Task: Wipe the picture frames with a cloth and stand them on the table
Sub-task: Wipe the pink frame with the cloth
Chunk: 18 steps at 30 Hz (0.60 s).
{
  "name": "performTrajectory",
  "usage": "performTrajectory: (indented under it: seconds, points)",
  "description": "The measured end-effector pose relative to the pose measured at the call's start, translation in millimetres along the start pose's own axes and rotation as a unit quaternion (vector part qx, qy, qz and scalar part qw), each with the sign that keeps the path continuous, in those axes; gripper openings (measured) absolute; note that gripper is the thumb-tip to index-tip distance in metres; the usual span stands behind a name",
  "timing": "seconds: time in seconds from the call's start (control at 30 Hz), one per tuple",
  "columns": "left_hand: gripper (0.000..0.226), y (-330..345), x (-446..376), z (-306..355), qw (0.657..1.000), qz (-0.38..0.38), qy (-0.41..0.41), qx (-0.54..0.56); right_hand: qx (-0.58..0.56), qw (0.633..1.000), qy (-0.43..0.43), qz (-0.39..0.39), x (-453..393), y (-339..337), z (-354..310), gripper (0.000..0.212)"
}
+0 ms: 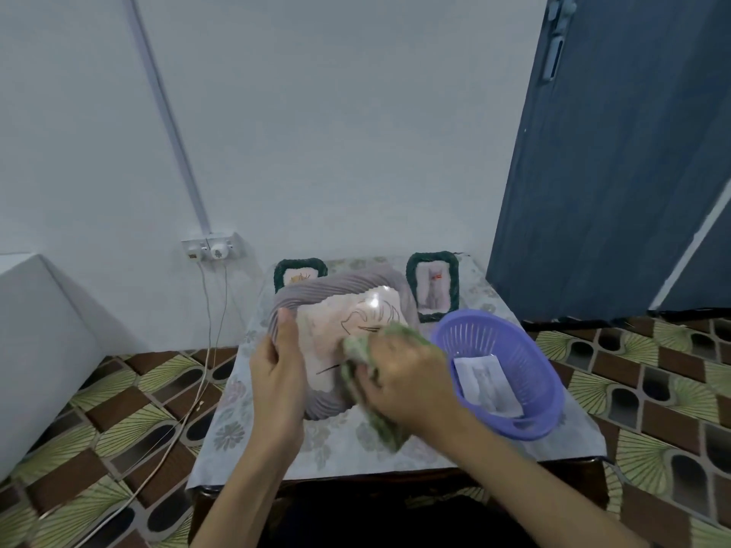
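Left hand (277, 373) grips the left edge of the grey frame (316, 294), fingers curled round the rim, thumb on the front border. Frame is tilted up off the table (340, 448), lower edge near the cloth-covered top; whether it touches, can't tell. Picture inside is a line drawing on a pale pink ground.

Right hand (399, 377) is clenched round a bunched green cloth (356, 350), pressing it against the frame's glass, lower right of the drawing. A tail of the cloth hangs below the hand toward the table. Cloth is motion-blurred.

Two green frames stand upright at the far edge of the table: left one (300, 272) mostly hidden behind the grey frame, right one (433, 284) in clear view, holding a cat picture. They are apart from each other, grey frame between them in the view.

Purple basket (502, 373) sits on the right side of the table, just beside the right hand. A flat clear-wrapped print (486, 383) lies inside it.

Table has a pale floral cover and a dark wood edge at the near side.

Room: plain white wall behind, socket (211, 247) low on the wall with cables (205, 350) running down to the floor. Dark blue door (609, 152) at right. Floor (118, 421) is patterned in brown, green and black. White block (39, 330) at the left edge, can't tell what it is.
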<state>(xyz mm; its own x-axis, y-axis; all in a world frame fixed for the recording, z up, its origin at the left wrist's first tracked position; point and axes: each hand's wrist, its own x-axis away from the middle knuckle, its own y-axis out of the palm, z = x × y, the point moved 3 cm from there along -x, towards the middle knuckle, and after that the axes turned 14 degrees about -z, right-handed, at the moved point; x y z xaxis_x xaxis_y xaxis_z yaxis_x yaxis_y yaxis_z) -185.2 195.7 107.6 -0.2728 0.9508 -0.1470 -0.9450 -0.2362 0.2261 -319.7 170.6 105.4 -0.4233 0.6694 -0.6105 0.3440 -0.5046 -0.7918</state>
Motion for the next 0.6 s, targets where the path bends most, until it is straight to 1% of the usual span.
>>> performTrajectory:
  seconds: [0.1,0.13,0.17,0.2,0.3,0.33,0.37,0.4,0.47,0.53,0.6]
  points:
    - [0.072,2,3,0,1.0,-0.016,0.007,-0.024,0.051,0.992,0.112,-0.003,-24,-9,31,0.018]
    - [0.072,6,4,1,0.999,-0.022,0.011,-0.03,0.042,0.991,0.129,0.008,-34,-13,31,0.014]
    - [0.071,10,5,2,0.999,-0.024,0.014,-0.031,0.027,0.992,0.125,0.019,-40,-16,23,0.015]
    - [0.066,12,5,3,0.999,-0.022,0.013,-0.024,0.013,0.994,0.102,0.03,-41,-17,10,0.018]
    - [0.041,6,1,2,1.0,-0.011,-0.016,0.007,-0.009,0.999,-0.026,0.024,-12,-7,-28,0.027]
    - [0.038,2,0,1,1.0,-0.012,-0.02,0.015,-0.017,0.999,-0.05,0.014,0,-2,-27,0.028]
    - [0.035,-2,-1,0,0.999,-0.013,-0.023,0.022,-0.024,0.998,-0.053,0.001,7,0,-18,0.028]
    - [0.035,-7,-1,-3,0.999,-0.012,-0.028,0.028,-0.019,0.999,-0.042,-0.006,10,1,-4,0.029]
    - [0.043,-14,-2,-6,0.998,-0.024,-0.04,0.037,0.016,1.0,0.014,-0.006,9,-5,27,0.029]
    - [0.05,-18,-4,-8,0.997,-0.037,-0.055,0.05,0.014,0.997,0.074,0.017,3,-20,49,0.027]
    - [0.052,-20,-7,-8,0.993,-0.054,-0.075,0.074,-0.01,0.995,0.093,0.046,-2,-28,57,0.027]
